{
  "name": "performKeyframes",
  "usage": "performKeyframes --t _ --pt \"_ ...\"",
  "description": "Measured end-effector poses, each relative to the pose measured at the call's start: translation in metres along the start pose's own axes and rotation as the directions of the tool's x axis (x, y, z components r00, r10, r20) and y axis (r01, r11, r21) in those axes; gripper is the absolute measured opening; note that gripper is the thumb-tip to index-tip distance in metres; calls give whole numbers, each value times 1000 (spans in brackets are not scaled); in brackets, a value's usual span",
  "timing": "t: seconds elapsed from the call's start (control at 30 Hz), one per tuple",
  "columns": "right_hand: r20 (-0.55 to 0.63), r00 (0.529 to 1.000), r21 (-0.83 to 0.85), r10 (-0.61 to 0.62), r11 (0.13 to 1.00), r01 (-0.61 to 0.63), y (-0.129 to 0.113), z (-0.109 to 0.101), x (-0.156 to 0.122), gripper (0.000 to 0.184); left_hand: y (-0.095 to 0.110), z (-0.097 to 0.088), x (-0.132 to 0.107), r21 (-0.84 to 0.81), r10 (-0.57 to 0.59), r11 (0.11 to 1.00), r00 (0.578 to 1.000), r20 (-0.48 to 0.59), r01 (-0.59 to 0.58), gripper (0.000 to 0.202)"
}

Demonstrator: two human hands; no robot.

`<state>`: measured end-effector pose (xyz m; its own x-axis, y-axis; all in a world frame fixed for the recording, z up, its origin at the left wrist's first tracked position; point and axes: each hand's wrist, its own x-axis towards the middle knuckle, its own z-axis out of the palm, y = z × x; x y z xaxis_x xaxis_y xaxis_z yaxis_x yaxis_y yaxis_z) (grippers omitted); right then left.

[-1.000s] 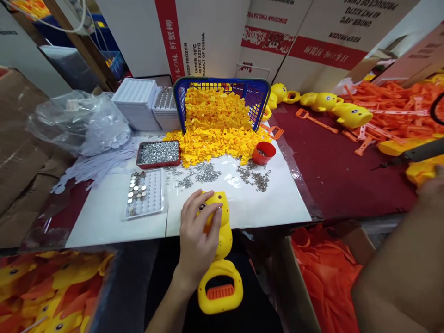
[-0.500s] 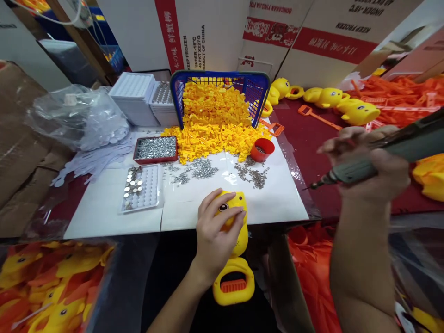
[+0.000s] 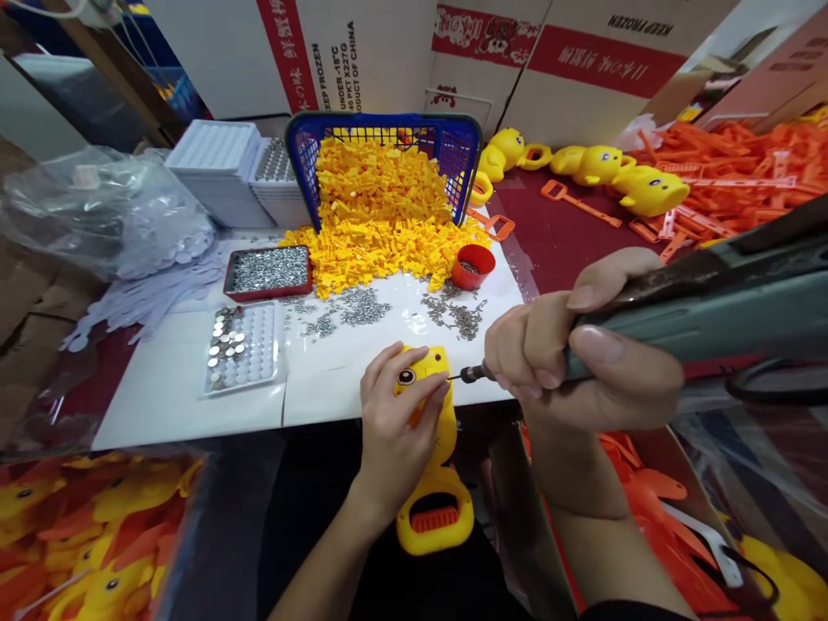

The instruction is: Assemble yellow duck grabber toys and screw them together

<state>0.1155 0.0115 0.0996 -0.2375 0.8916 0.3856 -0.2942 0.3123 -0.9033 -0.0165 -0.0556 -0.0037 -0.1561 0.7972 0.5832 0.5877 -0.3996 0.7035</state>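
Note:
A yellow duck-like toy (image 3: 445, 431) with a looped handle and an orange insert lies over my lap at the table edge. My left hand (image 3: 398, 414) grips its head, thumb and forefinger pinched near the side of the face; a tiny piece between them is too small to make out. My right hand (image 3: 575, 345) is wrapped round a grey-green electric screwdriver (image 3: 711, 297). The driver's thin bit points left and its tip meets the spot at my left fingertips. Dark small screws (image 3: 462, 315) are scattered on the white sheet beyond the toy.
Behind stands a blue basket (image 3: 469, 172) spilling yellow plastic pieces (image 3: 381, 207). A red cup (image 3: 473, 267), a red tray of silver parts (image 3: 268, 271) and a white tray of discs (image 3: 265, 349) lie on the table. Boxes of toy parts (image 3: 97, 535) flank my lap.
My right hand has brought the screwdriver left and down from over the table's right side, so its bit now reaches the toy. My left hand keeps its grip. The view has shifted slightly.

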Motion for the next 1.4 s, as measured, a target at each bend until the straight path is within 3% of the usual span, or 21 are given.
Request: performKeyframes --t 0.23,0.4,0.6,0.8,1.0,1.17,1.3,1.4 --pt "-12 1000 52 1 999 0 4 4 -5 27 0 -1 1 3 -10 1000 1000 25 10 11" --pt "-32 999 -50 3 999 -5 -1 -1 -7 27 2 -1 1 6 -30 1000 999 31 30 11" --pt "59 998 4 18 1000 -18 -1 -4 -7 24 3 0 2 13 -42 999 999 17 41 9" --pt "8 1000 -50 3 999 -3 4 -2 -10 31 2 0 1 24 -37 999 999 40 36 10" --pt "41 999 -27 -36 999 37 7 -4 -13 21 0 -1 1 33 -21 999 998 59 19 13" --pt "-23 999 -39 -46 998 45 4 4 -9 28 -2 0 0 40 -1 999 999 34 -1 16" --pt "18 1000 -75 1 997 0 5 8 -7 41 -4 0 0 43 20 999 1000 23 -21 15" --pt "45 999 -101 -19 995 23 13 8 -8 38 -6 0 0 42 29 999 999 32 -31 16"
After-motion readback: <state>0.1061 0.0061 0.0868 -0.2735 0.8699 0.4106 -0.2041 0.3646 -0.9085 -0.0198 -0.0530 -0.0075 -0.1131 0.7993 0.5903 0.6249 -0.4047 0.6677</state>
